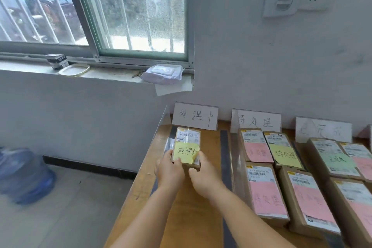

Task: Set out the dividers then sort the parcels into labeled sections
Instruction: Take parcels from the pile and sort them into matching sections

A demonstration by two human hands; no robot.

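I have both hands on one parcel [187,148], a small brown box with a shipping label and a yellow note marked 处理中. My left hand [170,171] grips its near left corner, fingers curled round the edge. My right hand [203,175] holds its near right corner, thumb on top by the note. The parcel lies flat on the wooden table [141,187], in the leftmost section.

Just right of that parcel a grey divider strip [224,147] runs front to back along the table. Right of the strip, four parcels lie in the next section: two near ones with pink notes [266,191] [311,199], and behind them one with a pink note [255,145] and one with a yellow note [283,149]. Further right from my parcel are more boxes, one with a green note [334,157].

Behind my parcel, against the wall, stands a white sign reading 处理中 [195,115]. To its right stand a sign reading 待处理 [255,120] and a third sign [323,130] whose writing is too faint to read surely.

Left of the parcel, on the floor, lies a blurred blue water bottle [24,175]. Beyond it all, the window sill [112,73] carries a pack of wipes [162,73].
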